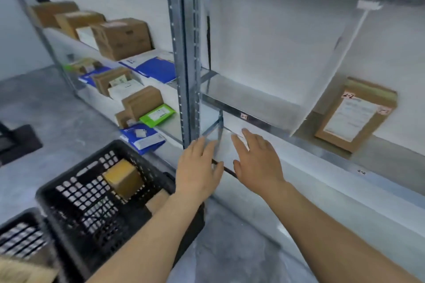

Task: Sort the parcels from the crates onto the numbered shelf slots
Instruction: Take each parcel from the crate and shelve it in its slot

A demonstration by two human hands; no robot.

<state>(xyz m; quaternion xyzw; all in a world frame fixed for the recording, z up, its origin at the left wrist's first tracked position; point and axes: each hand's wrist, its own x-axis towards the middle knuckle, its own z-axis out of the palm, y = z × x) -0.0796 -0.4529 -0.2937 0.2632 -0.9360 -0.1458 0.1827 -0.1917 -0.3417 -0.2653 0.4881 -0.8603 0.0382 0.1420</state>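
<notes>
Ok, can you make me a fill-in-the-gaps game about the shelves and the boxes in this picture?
1. The crate with a brown box inside is coloured ____.
2. Both the left hand and the right hand are holding ____.
3. The bright flat parcel next to the metal post is coloured ____.
4. The brown envelope leaning on the wall is marked 2-____.

Missing words: black; nothing; green; 2

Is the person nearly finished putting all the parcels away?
Not yet. Many brown cardboard boxes and blue mailer bags already sit on the metal shelves. Both the left hand and right hand are open, holding nothing. A yellow-brown cardboard box waits in the black plastic crate.
</notes>
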